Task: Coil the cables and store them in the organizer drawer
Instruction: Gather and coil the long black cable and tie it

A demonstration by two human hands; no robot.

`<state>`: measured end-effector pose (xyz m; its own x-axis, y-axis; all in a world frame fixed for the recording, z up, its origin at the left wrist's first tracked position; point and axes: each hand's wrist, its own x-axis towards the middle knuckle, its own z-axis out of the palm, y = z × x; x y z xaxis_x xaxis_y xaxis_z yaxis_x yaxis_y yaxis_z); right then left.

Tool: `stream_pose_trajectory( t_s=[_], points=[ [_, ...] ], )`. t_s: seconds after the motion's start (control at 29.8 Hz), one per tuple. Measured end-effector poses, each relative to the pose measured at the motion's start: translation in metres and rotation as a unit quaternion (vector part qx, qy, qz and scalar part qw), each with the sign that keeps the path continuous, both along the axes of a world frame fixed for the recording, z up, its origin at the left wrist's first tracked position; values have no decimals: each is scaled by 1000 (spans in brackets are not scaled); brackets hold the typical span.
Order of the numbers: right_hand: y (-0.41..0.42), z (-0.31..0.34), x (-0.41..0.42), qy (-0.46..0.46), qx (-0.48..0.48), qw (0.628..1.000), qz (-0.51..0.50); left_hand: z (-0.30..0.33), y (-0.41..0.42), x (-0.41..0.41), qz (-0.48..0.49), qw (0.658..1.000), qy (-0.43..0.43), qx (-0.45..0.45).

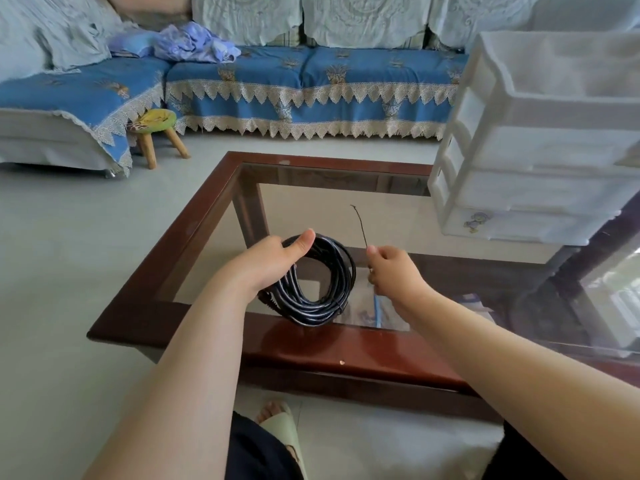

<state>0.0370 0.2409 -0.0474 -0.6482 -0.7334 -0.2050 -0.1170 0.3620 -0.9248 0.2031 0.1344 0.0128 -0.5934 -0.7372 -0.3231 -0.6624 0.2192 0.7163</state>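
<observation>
Item: coiled black rubber cable [320, 282], gripped upright in my left hand [273, 261]; right hand [391, 271] just beside it pinches a thin dark tie [360, 225], probably wire, pointing upward.

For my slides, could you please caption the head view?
Left hand grips a coiled black cable over a glass table; right hand pinches a thin tie beside it.
</observation>
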Motion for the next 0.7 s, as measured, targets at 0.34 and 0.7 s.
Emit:
stream_pose_trajectory(
  t_s=[0.34, 0.7],
  points=[
    [92, 47, -7, 153, -2, 988, 9, -4, 68, -72, -85, 994, 68, -9],
    [133, 44, -38, 279, 78, 956, 37, -11, 105, -120, -116, 991, 50, -43]
  ],
)
